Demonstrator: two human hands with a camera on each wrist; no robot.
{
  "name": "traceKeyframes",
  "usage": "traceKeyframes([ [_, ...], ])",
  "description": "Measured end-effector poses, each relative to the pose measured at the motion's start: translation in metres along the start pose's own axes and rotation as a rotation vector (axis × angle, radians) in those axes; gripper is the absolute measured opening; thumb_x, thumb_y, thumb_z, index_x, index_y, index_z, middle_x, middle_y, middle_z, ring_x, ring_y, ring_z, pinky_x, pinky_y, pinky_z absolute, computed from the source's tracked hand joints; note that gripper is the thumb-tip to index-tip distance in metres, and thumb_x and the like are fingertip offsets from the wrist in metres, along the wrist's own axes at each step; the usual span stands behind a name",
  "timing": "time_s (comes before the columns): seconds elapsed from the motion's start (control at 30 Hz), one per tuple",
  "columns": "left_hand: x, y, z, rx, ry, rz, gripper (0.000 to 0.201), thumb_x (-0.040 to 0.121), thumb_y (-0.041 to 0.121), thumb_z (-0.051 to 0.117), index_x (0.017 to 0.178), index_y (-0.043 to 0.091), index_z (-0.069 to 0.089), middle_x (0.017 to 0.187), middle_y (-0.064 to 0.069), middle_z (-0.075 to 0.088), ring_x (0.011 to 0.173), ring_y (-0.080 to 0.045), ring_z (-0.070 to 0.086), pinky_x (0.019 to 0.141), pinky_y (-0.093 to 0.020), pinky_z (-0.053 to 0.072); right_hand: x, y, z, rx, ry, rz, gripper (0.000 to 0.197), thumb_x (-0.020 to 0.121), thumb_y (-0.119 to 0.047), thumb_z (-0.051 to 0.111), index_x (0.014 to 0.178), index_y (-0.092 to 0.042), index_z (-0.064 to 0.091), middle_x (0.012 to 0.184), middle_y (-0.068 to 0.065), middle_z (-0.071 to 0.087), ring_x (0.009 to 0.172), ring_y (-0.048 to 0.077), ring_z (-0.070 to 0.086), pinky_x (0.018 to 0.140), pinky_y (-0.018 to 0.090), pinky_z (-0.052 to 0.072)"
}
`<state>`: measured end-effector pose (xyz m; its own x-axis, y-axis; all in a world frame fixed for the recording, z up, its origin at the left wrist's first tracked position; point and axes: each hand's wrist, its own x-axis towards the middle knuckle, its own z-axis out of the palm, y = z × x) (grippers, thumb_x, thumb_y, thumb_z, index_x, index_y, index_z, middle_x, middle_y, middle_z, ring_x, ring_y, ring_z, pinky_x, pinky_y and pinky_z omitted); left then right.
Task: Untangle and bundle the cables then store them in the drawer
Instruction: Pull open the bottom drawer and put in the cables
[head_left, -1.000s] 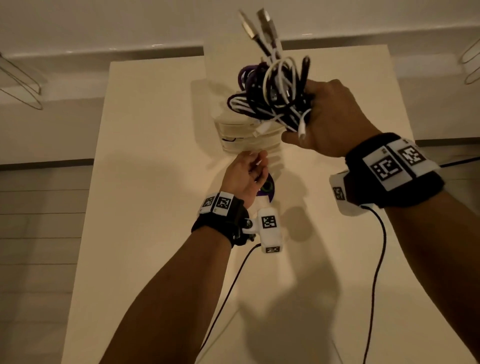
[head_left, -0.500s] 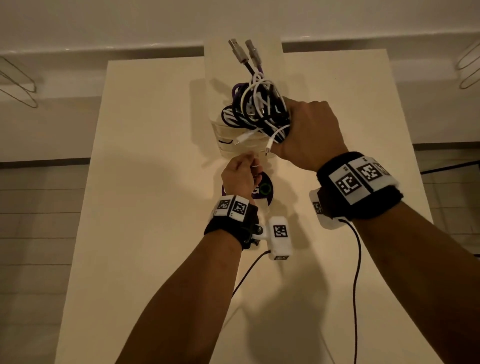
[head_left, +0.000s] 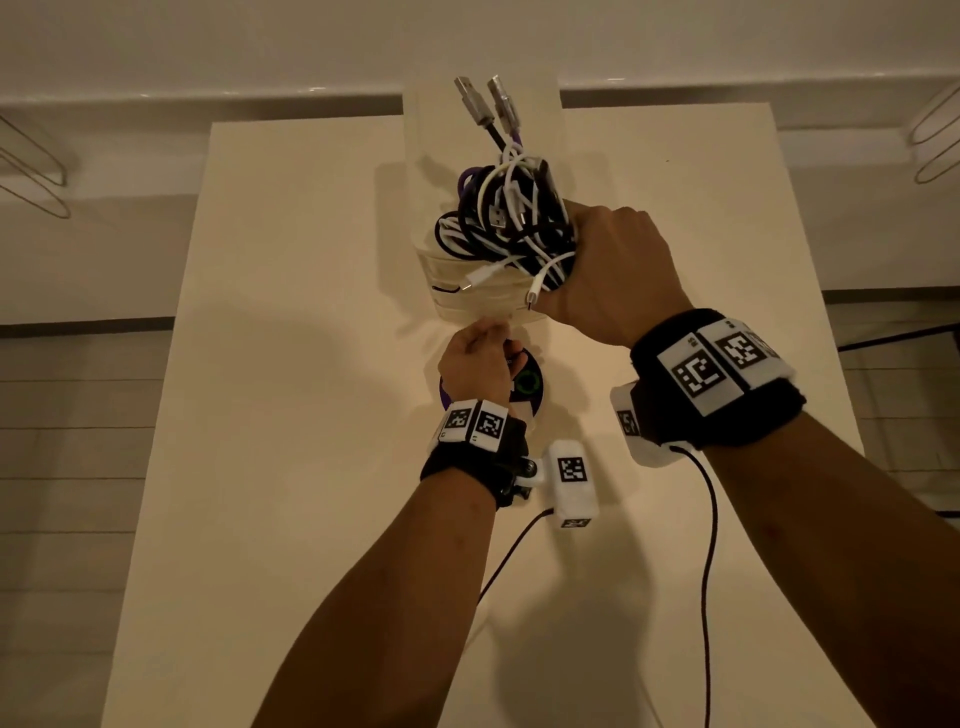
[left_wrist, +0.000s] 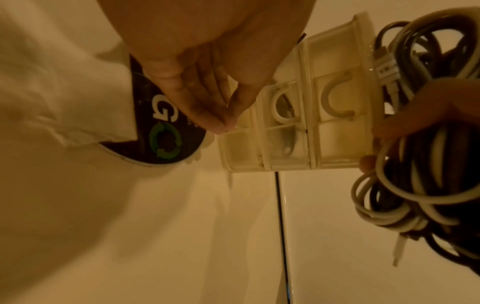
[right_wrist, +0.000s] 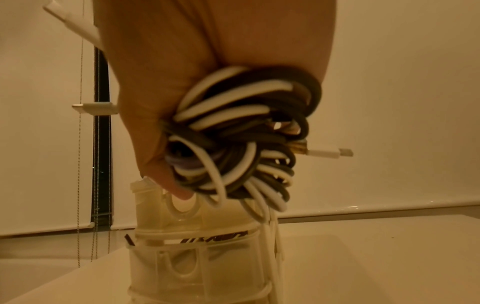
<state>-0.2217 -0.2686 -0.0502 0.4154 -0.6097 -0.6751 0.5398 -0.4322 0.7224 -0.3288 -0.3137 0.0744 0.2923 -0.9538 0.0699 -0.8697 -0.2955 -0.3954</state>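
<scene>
My right hand (head_left: 597, 270) grips a coiled bundle of white, black and purple cables (head_left: 511, 228) just above the clear plastic drawer unit (head_left: 467, 299) at the table's middle back. Two metal plugs stick up from the bundle. The right wrist view shows the cable bundle (right_wrist: 239, 148) in my right hand (right_wrist: 176, 185) over the drawer unit (right_wrist: 194, 257). My left hand (head_left: 491, 332) is at the unit's lowest drawer. In the left wrist view the left hand (left_wrist: 226, 123) pinches the front of the bottom drawer (left_wrist: 241, 148), hiding its handle; the cable bundle (left_wrist: 415, 185) hangs beside it.
A black round disc with a green logo (head_left: 527, 384) lies on the cream table (head_left: 311, 364) under my left wrist. Black wrist-camera leads trail toward me over the table. Wire hangers (head_left: 31, 171) hang at both far sides. A wall stands behind the table.
My right hand has lowered the bundle down and left, close over the drawer unit. My left hand has reached forward to the bottom drawer and pinched its front.
</scene>
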Motion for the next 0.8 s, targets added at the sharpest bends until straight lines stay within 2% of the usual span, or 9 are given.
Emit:
traceKeyframes([
  [0.1, 0.003, 0.000, -0.001, 0.025, 0.077, -0.034, 0.025, 0.088, 0.007, 0.074, 0.109, 0.004, 0.061, 0.080, -0.013, 0.070, 0.054, -0.017, 0.066, 0.051, -0.028, 0.056, -0.001, 0.000, -0.002, 0.006, -0.014, -0.003, 0.049, 0.076, -0.045, 0.071, 0.110, -0.011, 0.062, 0.086, 0.014, 0.068, 0.074, 0.038, 0.058, 0.069, 0.036, 0.035],
  [0.27, 0.010, 0.006, -0.003, 0.071, 0.036, -0.059, 0.035, 0.083, 0.019, 0.083, 0.110, 0.007, 0.063, 0.077, -0.013, 0.068, 0.059, -0.022, 0.066, 0.060, -0.035, 0.060, -0.002, -0.002, -0.004, 0.016, -0.040, 0.017, 0.055, 0.075, -0.050, 0.067, 0.114, -0.012, 0.062, 0.085, 0.012, 0.067, 0.067, 0.025, 0.042, 0.069, 0.036, 0.033],
  [0.37, 0.013, 0.012, 0.002, 0.090, 0.070, -0.043, 0.028, 0.083, 0.017, 0.082, 0.103, 0.008, 0.064, 0.071, -0.013, 0.067, 0.054, -0.022, 0.063, 0.052, -0.031, 0.058, -0.002, -0.004, -0.005, 0.032, -0.053, 0.022, 0.064, 0.069, -0.057, 0.056, 0.114, -0.013, 0.062, 0.086, 0.012, 0.068, 0.066, 0.025, 0.043, 0.068, 0.036, 0.035],
  [0.47, 0.016, 0.015, 0.003, 0.138, 0.109, -0.006, 0.029, 0.081, 0.017, 0.083, 0.098, 0.008, 0.062, 0.069, -0.012, 0.068, 0.048, -0.019, 0.063, 0.048, -0.029, 0.055, -0.003, -0.004, -0.005, 0.041, -0.053, 0.019, 0.067, 0.066, -0.059, 0.052, 0.112, -0.011, 0.062, 0.084, 0.013, 0.068, 0.068, 0.032, 0.053, 0.069, 0.037, 0.037],
  [0.53, 0.017, 0.015, 0.002, 0.178, 0.120, 0.035, 0.029, 0.081, 0.016, 0.083, 0.099, 0.005, 0.063, 0.065, -0.010, 0.067, 0.044, -0.017, 0.063, 0.048, -0.030, 0.057, -0.003, -0.004, -0.004, 0.027, -0.047, 0.018, 0.064, 0.068, -0.058, 0.055, 0.111, -0.012, 0.062, 0.083, 0.013, 0.068, 0.068, 0.033, 0.054, 0.068, 0.036, 0.035],
  [0.6, 0.017, 0.014, 0.004, 0.230, 0.131, 0.089, 0.027, 0.083, 0.017, 0.080, 0.101, 0.004, 0.064, 0.062, -0.009, 0.068, 0.043, -0.017, 0.063, 0.046, -0.030, 0.057, -0.003, -0.003, -0.003, 0.038, -0.034, 0.021, 0.061, 0.071, -0.058, 0.060, 0.111, -0.013, 0.062, 0.082, 0.012, 0.068, 0.066, 0.028, 0.047, 0.069, 0.035, 0.034],
  [0.7, 0.014, 0.011, 0.010, 0.309, 0.152, 0.163, 0.021, 0.090, 0.021, 0.073, 0.102, 0.006, 0.062, 0.069, -0.013, 0.071, 0.038, -0.013, 0.061, 0.039, -0.021, 0.049, -0.003, -0.002, 0.000, 0.035, -0.025, 0.029, 0.058, 0.074, -0.058, 0.066, 0.112, -0.014, 0.062, 0.083, 0.010, 0.068, 0.066, 0.025, 0.043, 0.070, 0.035, 0.034],
  [0.8, 0.013, 0.009, 0.011, 0.334, 0.152, 0.166, 0.022, 0.091, 0.025, 0.071, 0.100, 0.006, 0.065, 0.074, -0.016, 0.072, 0.036, -0.011, 0.060, 0.038, -0.020, 0.048, -0.002, -0.002, 0.002, -0.014, -0.008, 0.039, 0.052, 0.078, -0.054, 0.069, 0.113, -0.016, 0.060, 0.084, 0.006, 0.066, 0.069, 0.024, 0.042, 0.071, 0.034, 0.030],
])
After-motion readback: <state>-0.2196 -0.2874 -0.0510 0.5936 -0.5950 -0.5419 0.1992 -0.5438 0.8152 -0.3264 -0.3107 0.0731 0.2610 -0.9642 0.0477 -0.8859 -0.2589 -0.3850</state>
